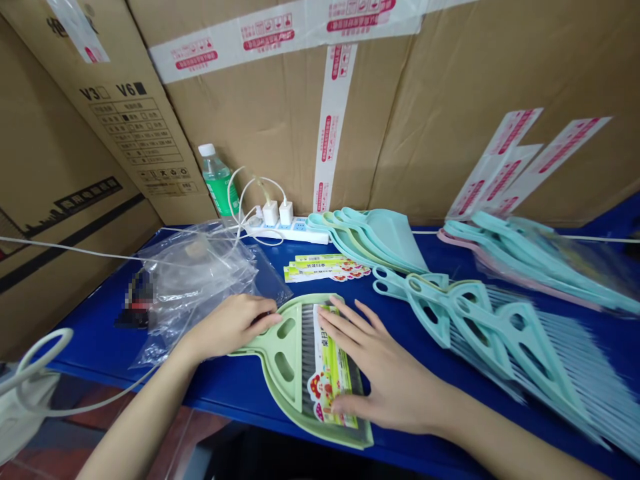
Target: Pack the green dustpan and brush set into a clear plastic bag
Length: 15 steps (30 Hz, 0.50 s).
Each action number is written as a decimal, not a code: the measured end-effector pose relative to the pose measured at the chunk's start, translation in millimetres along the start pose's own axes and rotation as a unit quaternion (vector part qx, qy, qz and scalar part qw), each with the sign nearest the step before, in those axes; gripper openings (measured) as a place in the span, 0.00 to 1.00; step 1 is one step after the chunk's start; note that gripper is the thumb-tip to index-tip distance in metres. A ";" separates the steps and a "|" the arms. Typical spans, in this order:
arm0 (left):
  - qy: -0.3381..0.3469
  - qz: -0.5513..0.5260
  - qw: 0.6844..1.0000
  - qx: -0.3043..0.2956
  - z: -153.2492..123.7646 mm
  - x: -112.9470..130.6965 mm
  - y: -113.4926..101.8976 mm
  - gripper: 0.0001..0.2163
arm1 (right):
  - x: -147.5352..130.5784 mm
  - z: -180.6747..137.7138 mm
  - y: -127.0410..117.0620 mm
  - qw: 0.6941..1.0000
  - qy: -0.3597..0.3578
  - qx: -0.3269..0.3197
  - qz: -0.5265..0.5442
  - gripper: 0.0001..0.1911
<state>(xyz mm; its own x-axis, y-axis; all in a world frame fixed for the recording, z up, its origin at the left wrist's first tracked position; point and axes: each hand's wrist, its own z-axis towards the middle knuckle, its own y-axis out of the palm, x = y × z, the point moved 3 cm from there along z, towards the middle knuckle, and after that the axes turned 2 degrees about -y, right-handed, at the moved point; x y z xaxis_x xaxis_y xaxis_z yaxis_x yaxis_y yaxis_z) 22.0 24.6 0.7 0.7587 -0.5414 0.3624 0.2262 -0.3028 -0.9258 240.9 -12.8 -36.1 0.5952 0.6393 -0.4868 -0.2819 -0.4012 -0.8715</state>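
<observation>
Presently, from the hands outward:

Left hand (240,325): one, fingers curled closed around the handle end of the dustpan and brush set.

Right hand (387,377): one, palm down, fingers spread wide; fingertips and thumb rest on the card, with no grip around it.

Card (325,363): one, printed, lying lengthwise over the bristles of the brush.

Green brush (286,347): one, nested in the pan, bristles toward the right hand.

Green dustpan (293,415): one, at the middle of the table's near edge, its lower rim reaching over that edge.

Step in hand, as judged: placing the card flat on the nested set. The next move appears to call for a light, even press, with the handle steadied so that the card stays straight.

Spare cards (320,269): several, fanned just beyond the green set.

Blue brushes (493,321): several, overlapping, toward the table's right end.

Stacked dustpans (393,235): several, mostly blue, near the far edge.

Further dustpans (530,257): blue and pink, partly under clear film, far right corner.

Plastic bags (200,283): crumpled, clear, left end.

Bottle (220,187): one, white cap, far edge, left.

Power strip (297,231): one, with chargers, far edge.

Table (235,390): blue, carrying all the above.

Cardboard boxes (270,127): taped, upright behind the far edge.
</observation>
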 end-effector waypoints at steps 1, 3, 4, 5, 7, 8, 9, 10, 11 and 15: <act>0.001 0.001 1.000 0.001 -0.1 0.1 0.0 0.19 | 0.4 0.3 0.0 1.000 0.000 -0.001 0.005 0.53; 0.002 0.001 1.000 0.001 -0.1 0.2 0.1 0.19 | 0.7 1.0 -0.1 1.000 0.002 -0.010 0.016 0.56; 0.003 0.001 1.000 0.001 -0.1 0.1 0.1 0.18 | 0.8 1.3 -0.1 1.000 0.005 -0.017 0.021 0.57; 0.002 0.002 1.000 0.001 -0.1 -0.1 0.2 0.18 | 0.9 1.4 0.0 0.999 0.008 -0.025 0.025 0.58; 0.001 0.003 1.000 0.000 0.0 -0.5 0.3 0.18 | 1.2 1.5 0.0 0.999 0.014 -0.038 0.028 0.58; 0.001 0.003 1.000 0.000 0.0 -0.7 0.3 0.18 | 1.3 1.4 0.0 0.999 0.016 -0.042 0.030 0.58; 0.002 0.003 1.000 -0.001 0.0 -0.9 0.4 0.18 | 1.5 1.3 0.0 0.998 0.018 -0.044 0.031 0.58; 0.002 0.002 1.000 -0.002 0.0 -1.0 0.4 0.18 | 1.7 1.1 0.1 0.998 0.018 -0.046 0.033 0.58; 0.003 0.002 1.000 -0.003 0.0 -1.1 0.5 0.18 | 1.9 1.0 0.3 0.998 0.019 -0.049 0.033 0.57; 0.002 0.000 1.000 -0.003 0.0 -0.9 0.5 0.18 | 2.4 1.0 0.6 0.998 0.018 -0.054 0.033 0.57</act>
<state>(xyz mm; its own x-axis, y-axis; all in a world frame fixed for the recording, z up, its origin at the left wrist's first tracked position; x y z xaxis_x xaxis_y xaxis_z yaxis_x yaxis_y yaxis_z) 21.4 24.9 -0.1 0.7558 -0.5449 0.3631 0.2221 -0.3083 -0.9250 241.5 -10.8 -37.8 0.6058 0.5856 -0.5386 -0.2391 -0.5117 -0.8252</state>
